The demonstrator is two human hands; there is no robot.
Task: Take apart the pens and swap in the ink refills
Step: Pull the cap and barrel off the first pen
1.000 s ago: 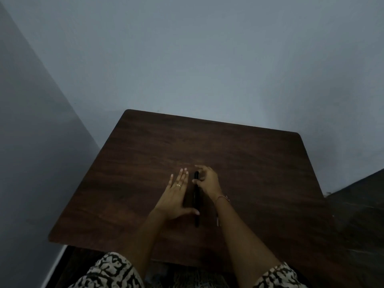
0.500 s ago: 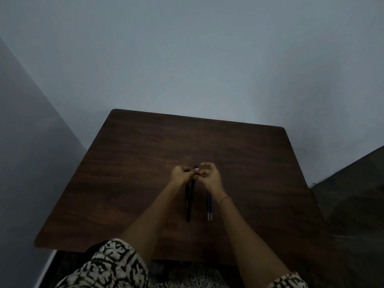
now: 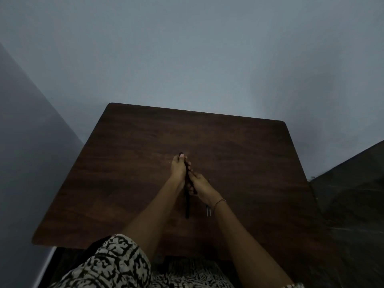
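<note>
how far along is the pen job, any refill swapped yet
Nothing looks finished yet. In hand: the left hand and right hand both grip one dark pen, apparently to pull it apart; no separated piece shows. Left to do: a second pen lies on the table, and the refills beside the right wrist sit unused.

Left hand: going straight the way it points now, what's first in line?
Nothing close. The left hand, gripping the pen, points toward the far edge of the table; only bare tabletop ahead, then the wall. Height unclear.
</note>
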